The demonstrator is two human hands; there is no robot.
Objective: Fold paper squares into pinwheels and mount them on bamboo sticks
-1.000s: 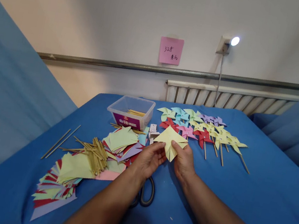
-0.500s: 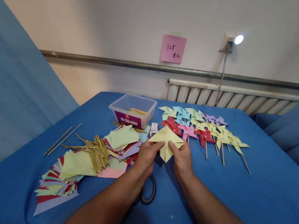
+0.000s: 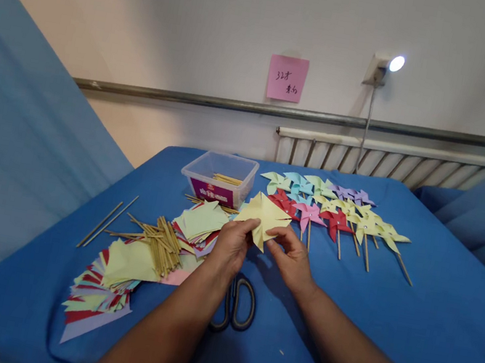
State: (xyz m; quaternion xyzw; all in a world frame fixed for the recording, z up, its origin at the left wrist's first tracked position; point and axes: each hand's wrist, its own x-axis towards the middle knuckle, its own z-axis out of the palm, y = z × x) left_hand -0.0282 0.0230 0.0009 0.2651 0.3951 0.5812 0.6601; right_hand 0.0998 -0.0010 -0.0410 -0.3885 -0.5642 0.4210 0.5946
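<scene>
Blue cloth drapes the worktop [image 3: 385, 332] I see through the head camera, set against a pale wall [image 3: 195, 23] with a blue curtain [image 3: 20, 136] to the left. Two loose sticks [image 3: 99, 224] lie side by side nearest that curtain; next comes a fan of cut coloured paper [image 3: 97, 297], a heap of sticks [image 3: 163, 246] on its far end, perhaps as a weight against sliding. Behind, a clear tub [image 3: 212, 193] holds more sticks, and a second pile of cut paper [image 3: 201, 219] lies in front of it, both placed, I judge, for an easy reach.

Mid-view, my left grip [image 3: 233, 243] is closed in a pinch on a pale yellow sheet [image 3: 270, 211], thumb on top, which seems meant to steady it. Black-handled scissors [image 3: 252, 308] rest just below, blades out of sight. The sheet is raised off the cloth, its near corner between the two grips, its far part free. My right grip [image 3: 292, 258] has thumb and index almost together on that near corner, apparently pinching it.

Farther right, paper pinwheels [image 3: 337, 221] lie in rows, sticks toward me, probably laid there to stay uncrushed.
</scene>
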